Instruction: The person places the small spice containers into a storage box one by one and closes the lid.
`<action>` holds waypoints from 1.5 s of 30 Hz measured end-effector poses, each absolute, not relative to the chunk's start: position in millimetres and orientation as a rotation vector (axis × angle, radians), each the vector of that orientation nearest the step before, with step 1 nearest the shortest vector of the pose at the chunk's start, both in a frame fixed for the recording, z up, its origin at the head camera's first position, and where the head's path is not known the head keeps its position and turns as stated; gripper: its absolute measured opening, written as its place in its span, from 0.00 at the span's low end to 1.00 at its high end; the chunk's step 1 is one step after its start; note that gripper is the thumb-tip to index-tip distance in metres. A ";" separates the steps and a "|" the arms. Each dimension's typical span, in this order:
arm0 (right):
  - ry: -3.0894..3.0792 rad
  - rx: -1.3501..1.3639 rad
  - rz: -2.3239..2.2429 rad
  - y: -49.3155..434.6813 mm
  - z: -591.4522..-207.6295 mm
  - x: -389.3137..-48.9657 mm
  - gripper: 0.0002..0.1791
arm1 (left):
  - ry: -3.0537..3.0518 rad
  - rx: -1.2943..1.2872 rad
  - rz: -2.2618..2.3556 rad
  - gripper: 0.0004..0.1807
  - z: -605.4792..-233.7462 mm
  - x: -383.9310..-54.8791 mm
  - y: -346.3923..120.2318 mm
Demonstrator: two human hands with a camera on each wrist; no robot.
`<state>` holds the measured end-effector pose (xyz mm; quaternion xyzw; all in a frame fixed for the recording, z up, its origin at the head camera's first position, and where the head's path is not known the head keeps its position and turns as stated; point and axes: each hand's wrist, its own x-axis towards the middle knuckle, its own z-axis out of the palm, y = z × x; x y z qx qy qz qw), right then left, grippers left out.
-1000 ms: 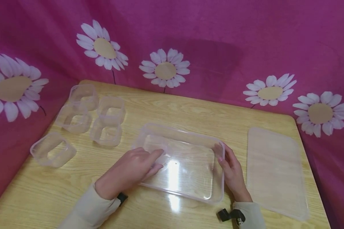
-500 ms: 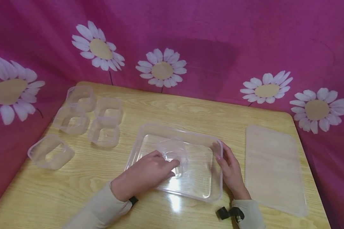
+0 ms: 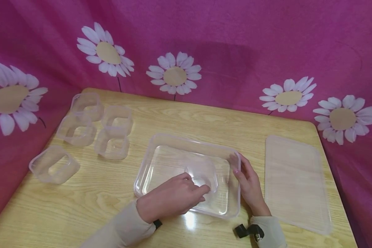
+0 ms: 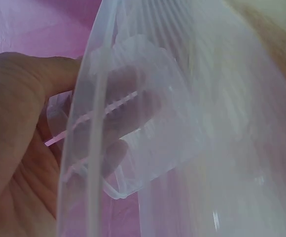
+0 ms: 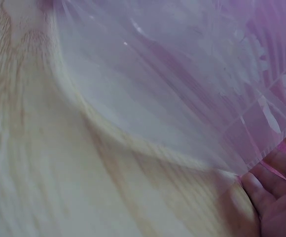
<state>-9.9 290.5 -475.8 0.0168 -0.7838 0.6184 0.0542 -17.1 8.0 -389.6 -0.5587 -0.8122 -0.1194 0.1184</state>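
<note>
A large clear plastic container point(image 3: 186, 143) stands open-topped on the table. Inside it, toward its right half, is a small clear plastic container point(image 3: 207, 168), partly covered by my left hand point(image 3: 177, 193). That hand grips the small container's near side; in the left wrist view its fingers show through the large container's clear wall. My right hand point(image 3: 251, 187) holds the large container's right end at the rim, thumb toward the near side and fingers round the far part. In the right wrist view, only the fingers of my right hand point(image 5: 278, 190) appear, at the container's edge.
Several small clear containers point(image 3: 113, 144) stand at the table's left, one point(image 3: 54, 165) apart from the others. A flat translucent lid point(image 3: 297, 182) lies at the right. Pink flowered cloth point(image 3: 223, 69) hangs behind the wooden table point(image 3: 204, 113).
My left hand has moved rightward inside the large container, carrying the small container from its left end toward the right half. My right hand has kept its hold on the right end.
</note>
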 end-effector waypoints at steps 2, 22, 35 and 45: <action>-2.384 0.043 1.872 291.3 -476.1 -9.5 0.28 | -2.384 -1.648 -0.340 0.10 -391.6 -15.9 11.1; -2.402 0.038 1.851 291.3 -478.5 -10.3 0.28 | -2.330 -1.698 -0.410 0.10 -407.5 -11.0 23.0; -2.400 0.038 1.855 294.1 -478.9 -10.9 0.28 | -2.294 -1.665 -0.406 0.14 -412.0 -5.1 31.0; -2.419 0.003 1.825 292.3 -479.5 -10.0 0.28 | -2.349 -1.706 -0.306 0.20 -412.2 1.7 38.2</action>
